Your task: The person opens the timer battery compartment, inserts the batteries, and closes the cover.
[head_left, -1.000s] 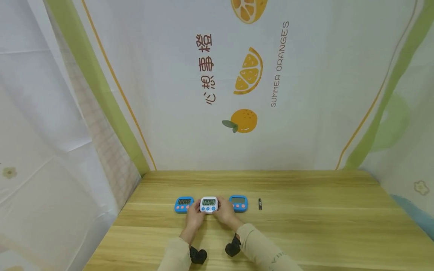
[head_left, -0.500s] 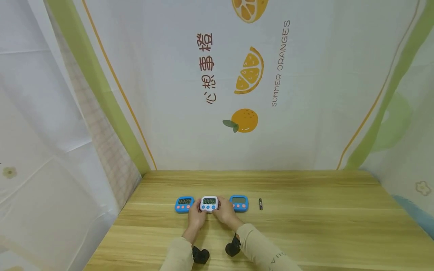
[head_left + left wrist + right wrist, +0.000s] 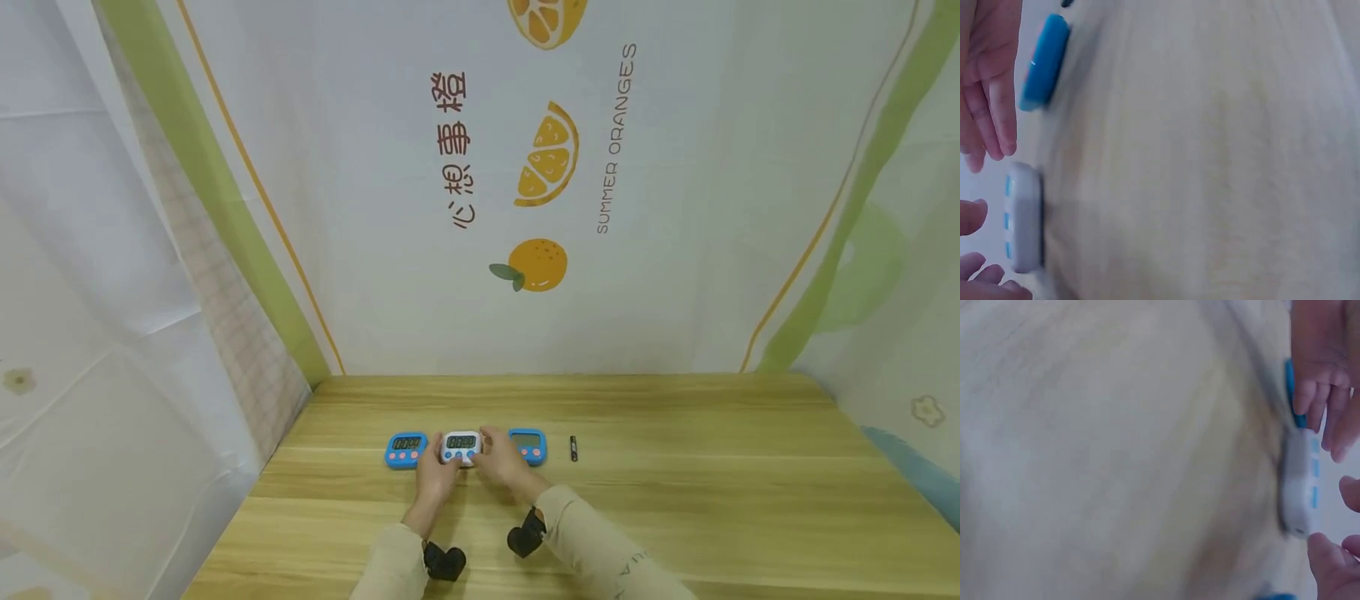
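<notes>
A white digital timer (image 3: 461, 445) with blue buttons lies on the wooden table between both hands. On its left side is my left hand (image 3: 435, 478), thumb near its front edge; my right hand (image 3: 506, 463) is at its right side. The wrist views show fingers loosely extended around the timer, with a gap between it and most of them. A blue timer (image 3: 406, 449) with pink buttons lies beside the left hand, digits showing. Another blue timer (image 3: 533, 446), its screen without visible digits, is partly covered by the right hand.
A small dark battery (image 3: 573, 448) lies to the right of the timers. Black wrist cameras (image 3: 446, 562) hang below the sleeves. A white cloth (image 3: 600, 317) printed with oranges rises behind the table's (image 3: 712, 483) back edge.
The fingers have loosened from the sides of the white timer, which now lies flat on the table. The right forearm has shifted slightly to the right.
</notes>
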The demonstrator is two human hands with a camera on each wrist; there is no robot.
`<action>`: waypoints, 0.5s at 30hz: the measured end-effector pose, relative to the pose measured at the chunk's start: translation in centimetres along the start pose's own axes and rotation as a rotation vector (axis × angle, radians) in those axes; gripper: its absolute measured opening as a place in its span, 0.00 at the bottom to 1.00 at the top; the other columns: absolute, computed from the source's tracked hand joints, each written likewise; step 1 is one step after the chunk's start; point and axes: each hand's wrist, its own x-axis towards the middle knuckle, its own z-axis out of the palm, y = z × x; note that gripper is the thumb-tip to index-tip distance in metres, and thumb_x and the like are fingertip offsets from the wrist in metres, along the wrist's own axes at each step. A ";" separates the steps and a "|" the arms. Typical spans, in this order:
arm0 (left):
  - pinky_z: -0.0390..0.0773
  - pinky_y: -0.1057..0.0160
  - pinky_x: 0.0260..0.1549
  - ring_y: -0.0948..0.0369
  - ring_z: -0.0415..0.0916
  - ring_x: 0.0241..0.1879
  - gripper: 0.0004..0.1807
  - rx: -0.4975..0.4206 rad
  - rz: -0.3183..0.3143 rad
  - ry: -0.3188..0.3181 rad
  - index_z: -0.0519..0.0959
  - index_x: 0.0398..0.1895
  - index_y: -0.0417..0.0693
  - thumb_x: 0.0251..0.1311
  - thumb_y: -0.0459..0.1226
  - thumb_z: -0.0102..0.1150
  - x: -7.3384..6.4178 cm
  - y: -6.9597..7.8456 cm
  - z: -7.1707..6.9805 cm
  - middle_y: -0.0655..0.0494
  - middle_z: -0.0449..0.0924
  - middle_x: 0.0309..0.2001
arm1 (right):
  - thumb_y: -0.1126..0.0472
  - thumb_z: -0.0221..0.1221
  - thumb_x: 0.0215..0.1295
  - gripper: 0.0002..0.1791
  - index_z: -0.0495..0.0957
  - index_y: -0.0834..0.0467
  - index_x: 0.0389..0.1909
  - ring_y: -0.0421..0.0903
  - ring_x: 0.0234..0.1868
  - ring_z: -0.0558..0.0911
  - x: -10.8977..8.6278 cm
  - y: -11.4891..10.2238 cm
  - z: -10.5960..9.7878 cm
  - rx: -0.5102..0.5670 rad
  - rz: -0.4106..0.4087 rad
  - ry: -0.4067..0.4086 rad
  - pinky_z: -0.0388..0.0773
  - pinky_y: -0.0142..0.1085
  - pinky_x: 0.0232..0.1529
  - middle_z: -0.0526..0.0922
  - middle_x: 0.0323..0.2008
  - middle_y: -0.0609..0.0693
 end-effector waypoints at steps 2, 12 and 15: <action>0.63 0.46 0.53 0.39 0.55 0.58 0.30 -0.020 -0.004 -0.015 0.57 0.59 0.26 0.52 0.24 0.53 0.0 0.7 -0.1 0.29 0.57 0.58 | 0.68 0.57 0.57 0.29 0.60 0.74 0.57 0.62 0.54 0.67 -0.1 -0.4 -1.2 0.021 -0.016 -0.020 0.72 0.47 0.48 0.66 0.55 0.69; 0.57 0.45 0.56 0.42 0.54 0.60 0.26 -0.203 0.118 -0.131 0.59 0.59 0.28 0.55 0.23 0.50 0.3 5.1 1.3 0.34 0.59 0.59 | 0.64 0.57 0.58 0.27 0.62 0.69 0.57 0.60 0.55 0.67 -0.9 0.6 -7.6 0.043 -0.044 0.069 0.71 0.48 0.49 0.67 0.55 0.65; 0.56 0.43 0.56 0.40 0.54 0.60 0.26 -0.213 0.130 -0.202 0.58 0.59 0.27 0.56 0.24 0.49 0.0 5.1 2.2 0.32 0.58 0.59 | 0.64 0.56 0.58 0.27 0.62 0.70 0.57 0.61 0.54 0.68 -1.6 1.7 -8.5 0.032 -0.029 0.093 0.70 0.50 0.50 0.67 0.55 0.65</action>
